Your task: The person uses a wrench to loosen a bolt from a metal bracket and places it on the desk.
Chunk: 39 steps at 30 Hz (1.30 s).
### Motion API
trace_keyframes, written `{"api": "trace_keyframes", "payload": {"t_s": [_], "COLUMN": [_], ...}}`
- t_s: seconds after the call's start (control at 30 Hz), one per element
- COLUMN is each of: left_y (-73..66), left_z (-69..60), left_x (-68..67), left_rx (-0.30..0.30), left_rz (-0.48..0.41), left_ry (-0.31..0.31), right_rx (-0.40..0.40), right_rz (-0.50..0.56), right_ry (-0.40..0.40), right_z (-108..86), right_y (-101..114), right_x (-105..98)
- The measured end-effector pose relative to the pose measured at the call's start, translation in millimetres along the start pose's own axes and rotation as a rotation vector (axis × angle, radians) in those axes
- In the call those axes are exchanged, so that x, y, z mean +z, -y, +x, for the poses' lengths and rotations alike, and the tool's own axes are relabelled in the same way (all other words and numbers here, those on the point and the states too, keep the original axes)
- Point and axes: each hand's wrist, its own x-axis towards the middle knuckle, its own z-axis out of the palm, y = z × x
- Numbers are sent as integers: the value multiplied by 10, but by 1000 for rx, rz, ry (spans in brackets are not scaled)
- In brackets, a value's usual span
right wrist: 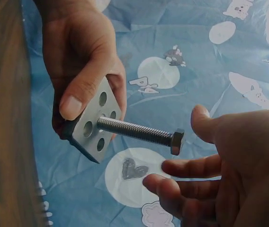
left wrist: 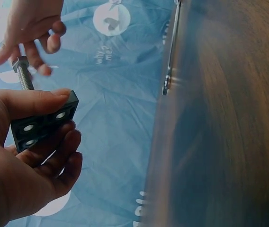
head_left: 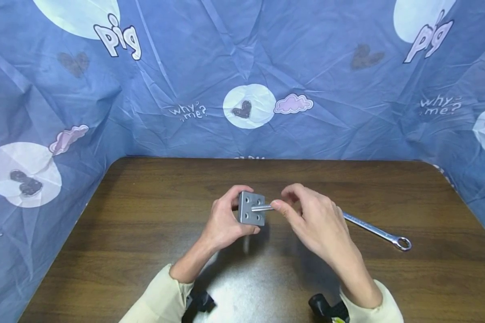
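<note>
My left hand (head_left: 228, 220) holds a square metal plate (right wrist: 93, 137) by its edges, thumb on one side and fingers on the other. The plate has a round hole near each corner. A threaded hex bolt (right wrist: 137, 131) sticks out from the plate's middle, its head (right wrist: 177, 142) pointing to my right hand (right wrist: 238, 175). That hand's thumb and fingers are spread around the bolt head, apart from it in the right wrist view. In the left wrist view, the bolt (left wrist: 24, 78) rises past my left thumb, and its head is close to the right hand's fingers.
A combination wrench (head_left: 376, 231) lies on the brown wooden table (head_left: 145, 202), partly hidden behind my right hand, ring end outward. Blue printed cloth (head_left: 186, 67) hangs around the table's back and sides. Black wrist devices (head_left: 321, 307) sit by both cream sleeves.
</note>
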Motion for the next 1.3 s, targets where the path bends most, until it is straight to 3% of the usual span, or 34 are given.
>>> {"api": "trace_keyframes", "payload": {"t_s": [0.13,0.37,0.8,0.93,1.1,1.3], "left_y": [9,6,7,15,3,3], "left_z": [1,-5,3,7,2,3], "left_x": [11,16,9,9,4,8], "left_rx": [1,-1,-5,-1,1,1], "left_rz": [12,19,2,5,9,15], "left_ry": [2,3,7,8,4,2], "right_rx": [63,17,-291,-335,-272,-45], "right_rz": [-29,-6,57,62,101,43], "right_ry": [32,46,-126,-148,-85,6], "right_z": [13,14,-8,-2,0,5], "right_y": [5,4,-61,-69,-66,-44], "right_x": [13,0,9,23,12,-20]}}
